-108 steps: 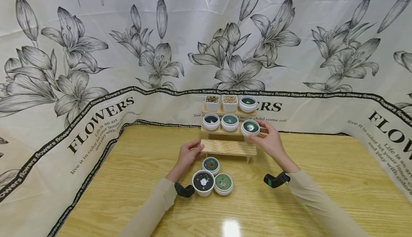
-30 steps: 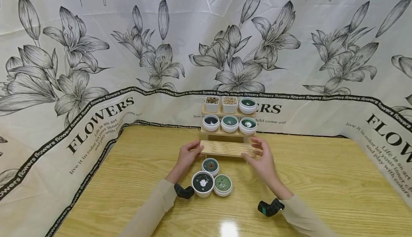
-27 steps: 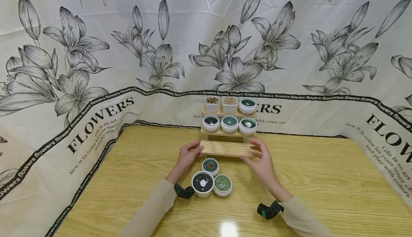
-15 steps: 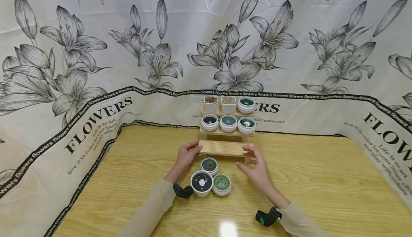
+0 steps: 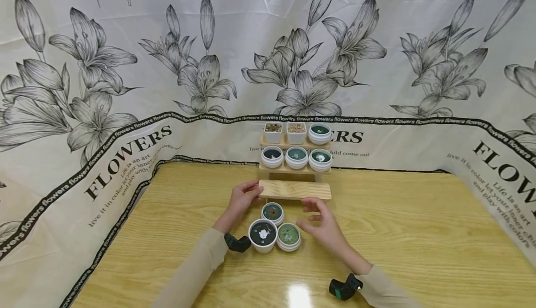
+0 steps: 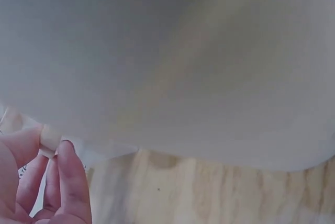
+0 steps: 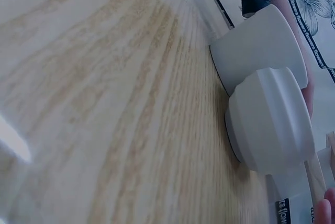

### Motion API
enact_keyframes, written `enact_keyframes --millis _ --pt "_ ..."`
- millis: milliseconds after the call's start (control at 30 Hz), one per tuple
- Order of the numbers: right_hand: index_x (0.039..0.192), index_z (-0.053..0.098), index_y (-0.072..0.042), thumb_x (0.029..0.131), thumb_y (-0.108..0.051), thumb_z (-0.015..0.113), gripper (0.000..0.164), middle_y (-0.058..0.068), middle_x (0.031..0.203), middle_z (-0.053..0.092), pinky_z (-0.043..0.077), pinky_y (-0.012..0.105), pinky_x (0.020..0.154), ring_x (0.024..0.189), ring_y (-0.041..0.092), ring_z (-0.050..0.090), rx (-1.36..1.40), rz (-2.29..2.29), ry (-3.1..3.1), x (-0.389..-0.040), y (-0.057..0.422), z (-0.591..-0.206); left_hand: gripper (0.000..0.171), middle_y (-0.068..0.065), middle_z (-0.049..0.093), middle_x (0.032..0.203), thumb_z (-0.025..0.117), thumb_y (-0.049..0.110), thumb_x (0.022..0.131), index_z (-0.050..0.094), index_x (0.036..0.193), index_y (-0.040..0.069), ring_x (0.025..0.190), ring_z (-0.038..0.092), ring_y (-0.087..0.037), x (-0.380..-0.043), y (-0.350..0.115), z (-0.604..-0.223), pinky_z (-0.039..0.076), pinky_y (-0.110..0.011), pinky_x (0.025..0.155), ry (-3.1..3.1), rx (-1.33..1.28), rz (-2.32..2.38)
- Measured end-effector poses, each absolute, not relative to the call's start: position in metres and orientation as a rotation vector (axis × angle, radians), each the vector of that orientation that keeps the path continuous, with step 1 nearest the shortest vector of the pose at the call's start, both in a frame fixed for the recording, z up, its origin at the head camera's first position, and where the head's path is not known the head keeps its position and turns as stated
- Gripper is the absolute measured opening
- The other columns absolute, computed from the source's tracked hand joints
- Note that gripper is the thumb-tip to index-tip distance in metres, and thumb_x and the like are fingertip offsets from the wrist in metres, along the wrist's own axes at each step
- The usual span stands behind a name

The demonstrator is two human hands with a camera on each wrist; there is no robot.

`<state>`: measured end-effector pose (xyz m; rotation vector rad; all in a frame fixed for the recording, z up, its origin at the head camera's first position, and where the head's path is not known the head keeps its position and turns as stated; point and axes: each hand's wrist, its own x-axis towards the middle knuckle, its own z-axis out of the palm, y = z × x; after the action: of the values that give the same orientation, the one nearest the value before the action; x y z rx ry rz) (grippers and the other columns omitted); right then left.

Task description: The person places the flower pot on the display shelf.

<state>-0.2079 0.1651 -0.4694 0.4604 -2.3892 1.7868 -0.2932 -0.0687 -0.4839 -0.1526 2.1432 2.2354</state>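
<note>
In the head view my left hand pinches the left end of the lowest shelf of a wooden tiered stand. The left wrist view shows thumb and fingers at that end; a blurred pale pot hides most of it. My right hand, thumb and fingers apart, holds nothing and is just right of a round white pot with green filling. Against that pot stand a larger white pot with dark filling and a white centre and a white pot with teal filling and a brown centre.
On the middle tier stand three round white pots, among them a teal one. The top tier holds two square white pots, one with pale grains, and a round dark-green one. Behind the wooden table hangs a flower-printed cloth.
The right hand has set the white-centred green pot on the middle tier's right end, touched the lowest shelf's right end, then left it and come down toward the front pots. The left hand stays put.
</note>
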Motion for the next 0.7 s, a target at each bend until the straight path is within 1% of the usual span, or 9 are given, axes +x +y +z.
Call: enact_keyframes --millis 100,200,333,433,567,700 --pt "0.124 0.051 0.002 0.078 -0.001 0.076 0.053 0.023 0.126 0.053 0.054 0.032 0.085 0.106 0.032 0.055 0.501 1.802 -2.424 -0.2069 0.1618 -0.4710 0.039 -0.021 0.064 0.111 0.065 0.003 0.090 0.057 0.127 -0.007 0.072 0.060 -0.005 -0.2940 -0.0686 -0.4798 0.059 -0.021 0.070 2.158 -0.166 2.196" --pt "0.125 0.050 0.004 0.079 -0.002 0.075 0.053 0.025 0.126 0.052 0.054 0.033 0.085 0.106 0.036 0.055 0.537 1.825 -2.443 -0.2062 0.1594 -0.4727 0.039 -0.019 0.064 0.109 0.065 0.004 0.090 0.058 0.127 -0.005 0.073 0.059 -0.006 -0.2944 -0.0684 -0.4760 0.060 -0.023 0.071 2.187 -0.183 2.153" --pt "0.126 0.049 0.004 0.079 -0.005 0.077 0.055 0.026 0.124 0.053 0.055 0.033 0.085 0.106 0.039 0.054 0.566 1.855 -2.463 -0.2047 0.1571 -0.4740 0.038 -0.014 0.063 0.103 0.065 0.003 0.089 0.058 0.126 -0.005 0.073 0.058 -0.007 -0.2956 -0.0687 -0.4737 0.059 -0.021 0.068 2.201 -0.177 2.130" --pt "0.127 0.048 0.004 0.078 -0.007 0.078 0.058 0.027 0.123 0.053 0.055 0.034 0.086 0.106 0.041 0.053 0.579 1.871 -2.480 -0.2026 0.1554 -0.4738 0.038 -0.010 0.062 0.097 0.065 0.002 0.089 0.059 0.126 -0.005 0.070 0.057 -0.007 -0.2973 -0.0696 -0.4742 0.056 -0.018 0.063 2.191 -0.176 2.130" --pt "0.127 0.049 0.002 0.077 -0.010 0.079 0.060 0.024 0.122 0.054 0.054 0.036 0.088 0.107 0.040 0.053 0.578 1.861 -2.516 -0.2007 0.1542 -0.4747 0.040 -0.007 0.061 0.095 0.065 0.002 0.088 0.058 0.127 -0.006 0.066 0.057 -0.005 -0.2994 -0.0707 -0.4756 0.054 -0.015 0.059 2.158 -0.174 2.137" --pt "0.127 0.050 -0.001 0.076 -0.013 0.081 0.061 0.020 0.123 0.055 0.053 0.034 0.090 0.108 0.036 0.054 0.583 1.855 -2.548 -0.2000 0.1548 -0.4775 0.041 -0.007 0.060 0.095 0.064 0.003 0.089 0.057 0.128 -0.005 0.066 0.057 -0.005 -0.2998 -0.0708 -0.4746 0.054 -0.015 0.060 2.145 -0.175 2.119"
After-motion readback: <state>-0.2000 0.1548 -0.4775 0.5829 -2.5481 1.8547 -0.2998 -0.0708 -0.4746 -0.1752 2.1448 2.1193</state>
